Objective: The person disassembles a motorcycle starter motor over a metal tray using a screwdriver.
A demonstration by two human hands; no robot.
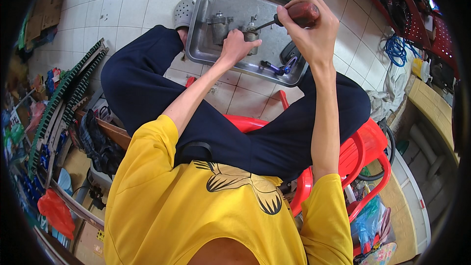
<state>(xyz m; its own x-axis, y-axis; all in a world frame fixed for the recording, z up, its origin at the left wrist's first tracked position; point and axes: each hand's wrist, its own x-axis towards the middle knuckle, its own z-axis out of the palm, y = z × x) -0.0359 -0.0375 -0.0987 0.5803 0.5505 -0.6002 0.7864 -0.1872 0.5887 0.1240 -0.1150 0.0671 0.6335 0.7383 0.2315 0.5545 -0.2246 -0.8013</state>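
A screwdriver (302, 14) with a dark red handle is gripped in my right hand (316, 32). Its dark shaft points left and slightly down, with the tip at the top of a grey metal cylindrical part (251, 33). My left hand (237, 48) is closed around the left side of that part; the fingertips are partly hidden. A second, similar metal part (219, 27) stands just left of it. Both are in a shallow steel tray (195, 44). A purple and black tool (280, 67) lies in the tray's near right area, beside a black oval object (290, 53).
I sit on a red plastic chair (365, 149), knees spread on either side of the tray. White floor tiles (140, 7) surround it. A coiled blue cable (398, 49) lies at the right, by a red pegboard rack (417, 19). Green-edged long strips (64, 98) and clutter fill the left.
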